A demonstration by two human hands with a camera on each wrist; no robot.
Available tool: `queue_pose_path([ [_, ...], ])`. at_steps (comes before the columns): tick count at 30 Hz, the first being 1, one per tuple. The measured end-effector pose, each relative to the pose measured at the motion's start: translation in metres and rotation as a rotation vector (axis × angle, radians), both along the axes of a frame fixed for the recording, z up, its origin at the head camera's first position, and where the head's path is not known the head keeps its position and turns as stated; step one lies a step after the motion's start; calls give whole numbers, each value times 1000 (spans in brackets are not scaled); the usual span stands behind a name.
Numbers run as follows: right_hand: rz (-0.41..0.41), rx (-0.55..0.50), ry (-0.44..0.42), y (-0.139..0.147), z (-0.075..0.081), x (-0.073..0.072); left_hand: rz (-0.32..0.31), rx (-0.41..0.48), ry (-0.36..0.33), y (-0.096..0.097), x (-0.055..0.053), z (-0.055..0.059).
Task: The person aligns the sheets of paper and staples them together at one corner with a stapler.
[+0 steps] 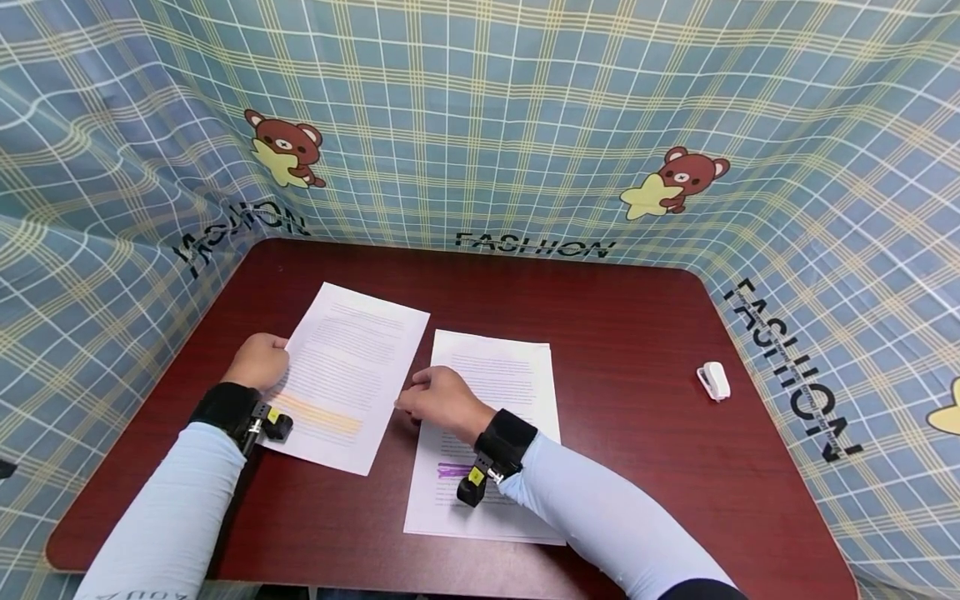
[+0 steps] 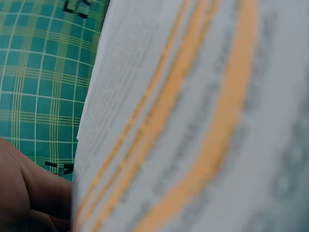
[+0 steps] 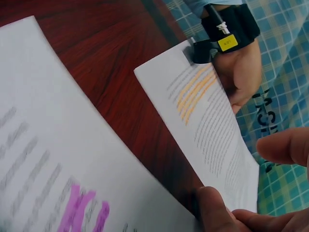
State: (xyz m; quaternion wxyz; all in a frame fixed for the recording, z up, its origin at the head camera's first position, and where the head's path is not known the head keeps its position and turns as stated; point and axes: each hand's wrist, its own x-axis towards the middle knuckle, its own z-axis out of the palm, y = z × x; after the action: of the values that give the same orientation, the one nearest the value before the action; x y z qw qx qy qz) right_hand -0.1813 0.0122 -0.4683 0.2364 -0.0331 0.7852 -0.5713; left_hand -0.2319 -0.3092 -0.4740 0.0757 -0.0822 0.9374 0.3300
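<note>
My left hand (image 1: 258,361) grips the left edge of a printed paper (image 1: 352,350) with orange highlighted lines. This paper is tilted and bows close to the camera in the left wrist view, where part of the left hand (image 2: 34,188) shows at its edge. At the right edge of the same paper, my right hand (image 1: 446,400) pinches with thumb (image 3: 212,205) and a curled finger, while another finger (image 3: 285,146) stands apart. Below the right hand lies a second printed paper (image 1: 487,521) with purple highlighted lines, partly covered by that hand and forearm.
A small white stapler (image 1: 713,381) lies toward the right side of the dark red table (image 1: 622,333). A blue plaid curtain (image 1: 480,125) with bears encloses the back and both sides of the table.
</note>
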Motion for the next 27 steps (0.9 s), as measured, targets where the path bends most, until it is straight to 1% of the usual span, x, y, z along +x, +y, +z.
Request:
queue_pose_path([
  [4, -52, -142, -76, -7, -1, -3, 22, 74, -45, -1, 2, 2],
  [6, -76, -188, -107, -10, -1, -5, 46, 136, -76, -2, 3, 2],
  [9, -102, -214, -137, -14, -1, -5, 70, 223, -99, -4, 4, 2],
  [11, -109, -222, -149, -15, 0, -5, 84, 301, -113, -5, 5, 3],
  [16, -121, -251, -177, -18, -1, -6, 99, 411, -110, -7, 6, 6],
  [23, -112, -322, -208, -22, -10, -9, 109, 489, -123, -5, 8, 7],
  [25, -129, -357, -201, -24, -13, -10, 105, 495, -127, -3, 8, 7],
  [27, -166, -388, -175, -24, -15, -11, 99, 492, -127, -2, 8, 7],
])
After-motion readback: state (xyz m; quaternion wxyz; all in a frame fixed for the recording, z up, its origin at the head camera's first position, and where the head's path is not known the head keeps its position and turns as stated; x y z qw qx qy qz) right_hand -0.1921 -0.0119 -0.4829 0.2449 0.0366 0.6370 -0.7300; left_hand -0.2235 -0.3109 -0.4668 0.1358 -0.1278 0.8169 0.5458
